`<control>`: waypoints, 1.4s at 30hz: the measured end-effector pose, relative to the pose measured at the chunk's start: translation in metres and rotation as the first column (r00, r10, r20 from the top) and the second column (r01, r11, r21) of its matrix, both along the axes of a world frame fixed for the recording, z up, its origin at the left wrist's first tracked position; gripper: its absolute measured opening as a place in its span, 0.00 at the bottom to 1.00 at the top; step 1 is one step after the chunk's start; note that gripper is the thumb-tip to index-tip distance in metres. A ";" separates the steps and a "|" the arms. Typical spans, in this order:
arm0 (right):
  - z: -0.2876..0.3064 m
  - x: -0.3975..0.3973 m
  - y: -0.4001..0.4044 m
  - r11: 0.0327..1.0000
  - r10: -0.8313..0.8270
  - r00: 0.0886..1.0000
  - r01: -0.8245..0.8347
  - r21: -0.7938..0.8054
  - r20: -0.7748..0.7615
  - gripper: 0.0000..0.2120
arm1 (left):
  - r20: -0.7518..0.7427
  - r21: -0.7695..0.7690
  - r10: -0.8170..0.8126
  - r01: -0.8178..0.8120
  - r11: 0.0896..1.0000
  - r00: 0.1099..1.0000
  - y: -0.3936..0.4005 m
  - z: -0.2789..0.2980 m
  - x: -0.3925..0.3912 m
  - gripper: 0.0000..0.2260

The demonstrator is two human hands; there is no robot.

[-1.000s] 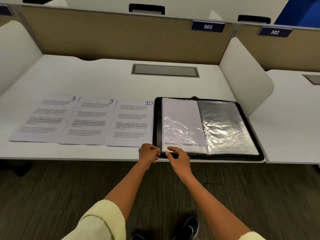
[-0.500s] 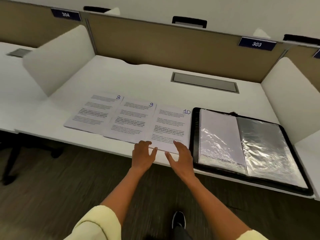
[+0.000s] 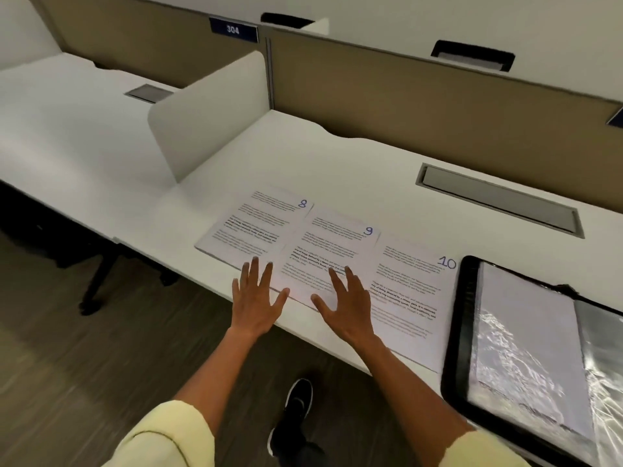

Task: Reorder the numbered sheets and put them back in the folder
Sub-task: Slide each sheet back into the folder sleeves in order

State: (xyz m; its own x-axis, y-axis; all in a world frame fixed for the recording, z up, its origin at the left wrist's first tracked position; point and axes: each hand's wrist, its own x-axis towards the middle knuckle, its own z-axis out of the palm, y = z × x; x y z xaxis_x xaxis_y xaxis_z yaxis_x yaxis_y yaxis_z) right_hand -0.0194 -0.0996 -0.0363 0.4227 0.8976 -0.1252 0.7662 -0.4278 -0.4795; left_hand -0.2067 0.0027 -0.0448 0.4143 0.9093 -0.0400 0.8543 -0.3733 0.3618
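Note:
Three printed sheets lie side by side along the desk's front edge: sheet 8 [image 3: 256, 224] on the left, sheet 9 [image 3: 332, 251] in the middle, sheet 10 [image 3: 409, 294] on the right. An open black folder [image 3: 462, 318] with clear plastic sleeves lies to the right of sheet 10, with a white page in its left sleeve. My left hand [image 3: 256, 298] is spread flat at the desk edge by the lower corners of sheets 8 and 9. My right hand [image 3: 347, 305] is spread over the lower part of sheet 9. Neither hand holds anything.
The white desk [image 3: 337, 170] has a grey cable hatch [image 3: 499, 200] at the back and a tan partition behind. A white divider panel [image 3: 209, 119] stands at the left, with a neighbouring desk beyond. My shoe [image 3: 293, 409] shows on the dark floor below.
Both hands left the folder's lower left corner and moved left past sheet 10 to sheet 9, fingers spreading open. The view swung left, pushing the folder to the right edge.

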 end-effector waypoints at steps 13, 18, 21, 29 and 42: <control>-0.009 0.018 0.160 0.988 0.125 0.992 -0.125 -0.090 0.003 0.38 | -0.094 0.066 0.052 -0.046 0.997 0.994 0.136 -0.026 -0.021 0.37; -0.012 0.026 0.200 0.984 0.149 0.988 -0.144 -0.103 0.044 0.38 | -0.097 0.093 0.085 -0.076 0.993 0.992 0.164 -0.037 -0.020 0.37; -0.016 0.033 0.217 0.979 0.159 0.985 -0.150 -0.138 0.059 0.38 | -0.082 0.091 0.094 -0.086 0.992 0.992 0.172 -0.042 -0.019 0.37; -0.022 0.054 0.254 0.976 0.152 0.987 -0.142 -0.167 0.051 0.41 | -0.137 0.085 0.111 -0.100 0.991 0.984 0.171 -0.049 -0.019 0.35; -0.028 0.070 0.287 0.990 0.102 0.989 -0.091 0.104 -0.106 0.34 | -0.147 0.080 0.118 -0.107 0.991 0.982 0.171 -0.046 -0.018 0.36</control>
State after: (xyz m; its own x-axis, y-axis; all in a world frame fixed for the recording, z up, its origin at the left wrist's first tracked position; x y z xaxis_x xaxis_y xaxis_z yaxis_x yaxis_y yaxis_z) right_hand 0.0511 0.1877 -0.0644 0.3217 0.9438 -0.0755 0.7418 -0.3008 -0.5994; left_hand -0.2244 0.1741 -0.0910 0.3036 0.9524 -0.0281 0.9350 -0.2922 0.2010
